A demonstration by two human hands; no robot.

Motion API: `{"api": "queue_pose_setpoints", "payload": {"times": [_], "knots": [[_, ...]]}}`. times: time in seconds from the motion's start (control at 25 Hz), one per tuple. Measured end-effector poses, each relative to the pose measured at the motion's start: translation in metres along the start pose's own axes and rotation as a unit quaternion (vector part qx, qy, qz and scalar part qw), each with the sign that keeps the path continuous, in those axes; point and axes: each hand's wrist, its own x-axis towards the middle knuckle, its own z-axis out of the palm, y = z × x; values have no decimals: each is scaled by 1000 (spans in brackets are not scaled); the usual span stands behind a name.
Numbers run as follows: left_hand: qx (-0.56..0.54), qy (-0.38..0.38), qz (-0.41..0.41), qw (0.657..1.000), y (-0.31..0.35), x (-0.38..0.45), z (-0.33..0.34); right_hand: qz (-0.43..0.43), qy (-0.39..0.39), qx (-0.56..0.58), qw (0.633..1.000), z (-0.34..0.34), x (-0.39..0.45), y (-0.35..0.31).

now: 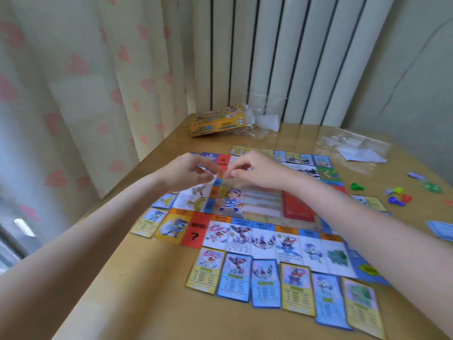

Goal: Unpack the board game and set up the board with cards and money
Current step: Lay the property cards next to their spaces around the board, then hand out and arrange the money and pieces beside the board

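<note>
Head view: both hands meet over the far-left part of a game board spread on the desk, working a small card between their fingertips.

The desk (152,278) carries the board (264,212), unfolded flat across its middle, its long axis running left to right. A row of property cards (277,283) lies just beside the board's near edge, each card's long axis pointing away from that edge; more cards line the far edge. The yellow box (215,123) sits at the desk's far-left corner. The left hand (186,171) and right hand (255,169) each pinch what looks like one small card (212,173), blurred. It should handle light, thin and bendy, likely slick; best taken by its short edges. Pawns (397,196) lie near the right edge.
</note>
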Motion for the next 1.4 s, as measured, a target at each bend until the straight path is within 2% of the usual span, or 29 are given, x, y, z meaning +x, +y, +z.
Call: {"api": "queue_pose_setpoints", "payload": {"times": [0.16,0.32,0.52,0.64,0.76,0.84,1.04,1.4], "knots": [[-28,-27,65,997,63,24,56,72,-30,-38,996,-45,-81,43],[-32,-88,141,986,142,44,116,188,14,-21,982,-91,-170,93],[18,-147,199,969,214,58,182,291,54,-96,950,-120,-269,142],[44,-144,200,968,238,66,211,333,91,-121,931,-117,-298,170],[57,-115,160,979,255,74,234,346,211,-102,909,-115,-298,190],[54,-92,132,986,263,80,246,345,250,-68,902,-114,-292,196],[54,-93,107,988,276,103,266,343,131,-81,927,-109,-282,210],[160,-143,132,968,286,118,291,313,100,-101,939,-110,-283,219]]}}
